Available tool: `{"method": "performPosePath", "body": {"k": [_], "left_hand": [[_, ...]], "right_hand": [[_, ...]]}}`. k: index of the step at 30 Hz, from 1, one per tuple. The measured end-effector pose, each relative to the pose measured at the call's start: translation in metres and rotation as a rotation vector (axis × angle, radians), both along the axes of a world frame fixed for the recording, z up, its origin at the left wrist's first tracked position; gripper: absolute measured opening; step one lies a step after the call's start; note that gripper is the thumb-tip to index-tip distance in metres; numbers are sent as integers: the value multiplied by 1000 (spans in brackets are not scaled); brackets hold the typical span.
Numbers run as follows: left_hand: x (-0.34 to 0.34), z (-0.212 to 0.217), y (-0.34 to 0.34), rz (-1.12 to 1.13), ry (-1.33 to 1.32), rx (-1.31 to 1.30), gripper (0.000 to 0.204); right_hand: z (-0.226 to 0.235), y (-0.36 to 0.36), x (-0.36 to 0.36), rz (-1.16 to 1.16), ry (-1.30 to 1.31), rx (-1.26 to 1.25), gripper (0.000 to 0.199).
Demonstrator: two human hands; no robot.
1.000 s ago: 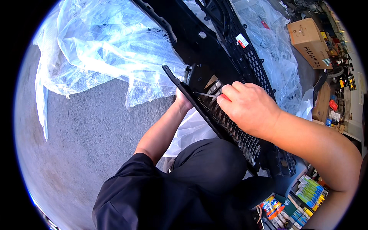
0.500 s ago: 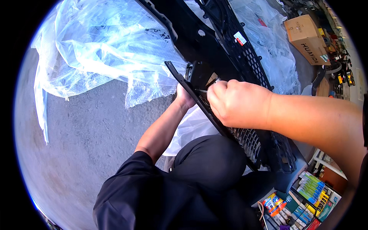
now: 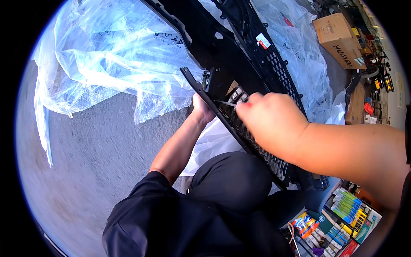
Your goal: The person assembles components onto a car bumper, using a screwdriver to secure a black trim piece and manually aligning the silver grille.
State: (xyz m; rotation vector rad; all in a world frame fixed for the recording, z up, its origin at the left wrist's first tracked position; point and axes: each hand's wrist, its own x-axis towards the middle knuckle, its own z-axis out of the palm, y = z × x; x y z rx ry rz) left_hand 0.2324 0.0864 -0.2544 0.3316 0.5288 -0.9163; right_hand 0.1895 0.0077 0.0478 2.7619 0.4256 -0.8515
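left hand (image 3: 202,109) grips the lower edge of the black grille panel (image 3: 239,124) from beneath; right hand (image 3: 274,122) is closed in a fist around a thin metal tool (image 3: 226,103), its tip against the grille's mesh. the panel slants across the person's lap, joined to a larger black bumper piece (image 3: 222,47). clear plastic sheeting (image 3: 107,55) borders the upper left; bare concrete floor (image 3: 85,162) lies open at left; a cardboard box (image 3: 340,38) sits well apart, upper right.
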Motion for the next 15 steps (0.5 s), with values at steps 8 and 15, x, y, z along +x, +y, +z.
{"method": "performPosePath", "body": {"k": [8,15], "left_hand": [[2,2,-6,-24,51,-4,54],[-4,-1,-10,-41,103,6,50]], "right_hand": [[2,0,8,409,83,-72,24],[16,50,40,-342,194,-106,15]]}}
